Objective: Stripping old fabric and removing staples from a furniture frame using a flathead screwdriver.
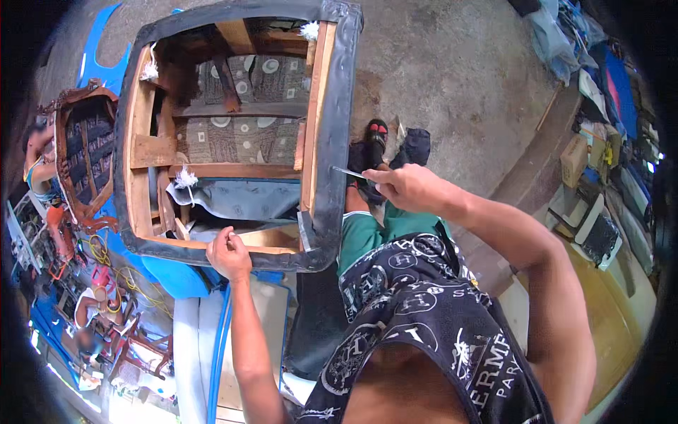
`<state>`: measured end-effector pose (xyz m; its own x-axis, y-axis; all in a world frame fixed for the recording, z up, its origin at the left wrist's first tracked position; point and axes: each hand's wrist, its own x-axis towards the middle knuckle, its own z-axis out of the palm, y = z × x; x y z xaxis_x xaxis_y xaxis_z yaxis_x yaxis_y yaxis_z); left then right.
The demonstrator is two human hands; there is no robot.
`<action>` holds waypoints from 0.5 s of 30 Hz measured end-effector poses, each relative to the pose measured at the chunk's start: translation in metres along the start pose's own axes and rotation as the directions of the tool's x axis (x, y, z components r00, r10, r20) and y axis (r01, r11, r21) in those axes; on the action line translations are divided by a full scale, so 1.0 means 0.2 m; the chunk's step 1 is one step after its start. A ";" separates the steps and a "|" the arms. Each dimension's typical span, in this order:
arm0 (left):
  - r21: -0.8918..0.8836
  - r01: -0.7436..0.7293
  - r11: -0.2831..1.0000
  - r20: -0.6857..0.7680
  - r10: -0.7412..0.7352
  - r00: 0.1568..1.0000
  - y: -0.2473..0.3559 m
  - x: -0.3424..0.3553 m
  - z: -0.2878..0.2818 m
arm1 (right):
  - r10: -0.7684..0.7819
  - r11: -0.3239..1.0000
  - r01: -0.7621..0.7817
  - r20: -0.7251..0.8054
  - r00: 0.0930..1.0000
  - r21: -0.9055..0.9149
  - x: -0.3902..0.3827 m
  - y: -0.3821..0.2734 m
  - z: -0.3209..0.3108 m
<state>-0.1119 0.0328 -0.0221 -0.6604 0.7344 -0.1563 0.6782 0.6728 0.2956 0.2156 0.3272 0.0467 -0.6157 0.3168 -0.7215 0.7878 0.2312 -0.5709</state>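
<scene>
Toward ten o'clock, just left of and above the centre, stands a large wooden furniture frame (pixel 236 170), open to the viewer, its rim wrapped in black covering (pixel 341 113). Inside it are crossbars, grey-brown patterned fabric (pixel 233 145) and tufts of white fibre, one of them (pixel 186 178) near the frame's lower left. At two o'clock, close to the centre, the wearer's right hand (pixel 406 185) has a clenched grip on a slim metal tool (pixel 346 172), which points left to the covering's right edge; whether its tip touches cannot be told. At eight o'clock, the left hand (pixel 229 254) is at the frame's near edge with its fingers curled; whether its grip pinches the covering cannot be made out. At six o'clock is the wearer's black printed shirt (pixel 417 304), with green shorts (pixel 395 230) above it. Around nine o'clock, another person (pixel 44 169) is beside a carved brown wooden frame (pixel 102 199). Between eight and nine, yellow cord (pixel 131 283) lies in loops. Concrete floor (pixel 452 71) spreads at one o'clock, and a cardboard box (pixel 573 159) is just above three.
</scene>
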 end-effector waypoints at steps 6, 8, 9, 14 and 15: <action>-0.009 -0.033 0.999 -0.067 0.033 0.997 0.00 0.00 -0.01 | -0.294 0.944 0.331 -0.423 0.857 0.013 -0.02 0.28 0.47; -0.019 -0.028 0.999 -0.056 0.027 0.998 -0.01 -0.01 -0.03 | -0.066 0.899 0.117 -0.133 0.989 0.421 0.00 0.33 0.50; -0.029 -0.026 0.999 -0.057 0.024 0.998 -0.02 -0.02 -0.03 | -0.152 0.900 0.215 -0.190 0.970 0.380 0.03 0.38 0.52; -0.016 -0.038 0.999 -0.050 0.037 0.998 -0.06 -0.02 -0.01 | -0.135 0.914 0.197 -0.192 0.972 0.354 0.05 0.39 0.53; -0.025 -0.024 0.999 -0.050 0.023 0.998 -0.07 -0.02 0.00 | -0.146 0.930 0.212 -0.227 0.963 0.302 0.03 0.36 0.53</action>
<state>-0.1189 0.0194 -0.0248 -0.6602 0.7441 -0.1021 0.6857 0.6526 0.3224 0.2676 0.2494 -0.0407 -0.7043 0.4806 -0.5224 0.5977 0.0044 -0.8017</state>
